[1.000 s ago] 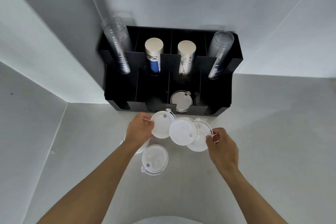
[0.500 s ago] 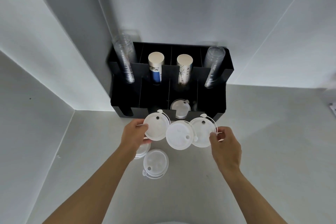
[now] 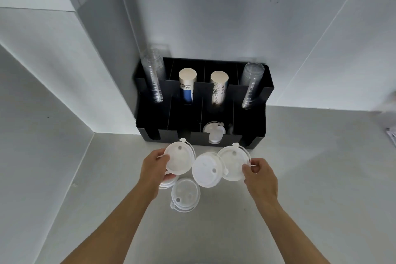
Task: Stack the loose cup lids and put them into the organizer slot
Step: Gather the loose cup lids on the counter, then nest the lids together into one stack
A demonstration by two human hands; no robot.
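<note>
Several white plastic cup lids lie loose on the grey counter in front of a black organizer (image 3: 248,118). My left hand (image 3: 154,169) grips the left lid (image 3: 179,159) by its near edge, lifted and tilted. My right hand (image 3: 259,175) pinches the right lid (image 3: 233,164) at its right rim. Between them is a middle lid (image 3: 206,172), overlapping the right one. A clearer lid (image 3: 185,195) lies nearer me, and another lid (image 3: 166,183) peeks out under my left hand. One lid (image 3: 213,134) stands in the organizer's third front slot.
The organizer stands against the wall corner. Its back row holds two clear cup stacks (image 3: 153,75) (image 3: 251,83) at the ends and two paper cup stacks (image 3: 186,85) (image 3: 218,87) in the middle. The grey wall (image 3: 64,92) closes in on the left.
Both hands have lifted their lids slightly and drawn them a little apart. The view has tilted up, so the organizer appears lower in the frame.
</note>
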